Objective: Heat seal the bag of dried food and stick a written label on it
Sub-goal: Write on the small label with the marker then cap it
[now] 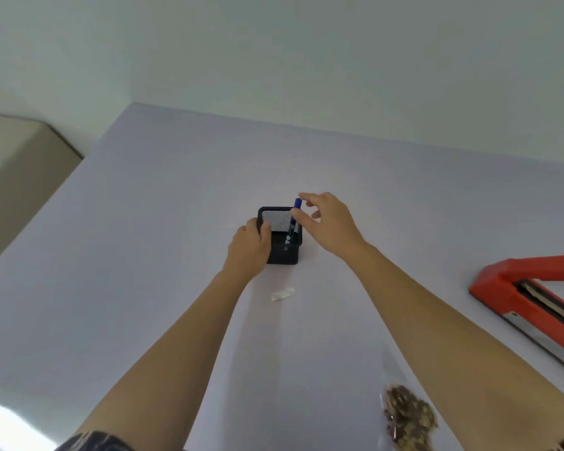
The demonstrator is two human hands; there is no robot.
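A black mesh pen holder [282, 247] stands mid-table with a blue pen [295, 216] leaning in it. My left hand [249, 249] grips the holder's left side. My right hand [328, 222] hovers at the pen's top, fingers spread, thumb and forefinger close to the cap without closing on it. A small white label [283, 293] lies flat in front of the holder. The clear bag of brown dried food [407, 418] lies near the bottom edge, under my right forearm. The red heat sealer [534, 294] sits at the right with its arm raised.
The pale table [144, 255] ends at a white wall behind. A beige cabinet [17, 177] stands off the table's left side. Bright light falls at the bottom left corner.
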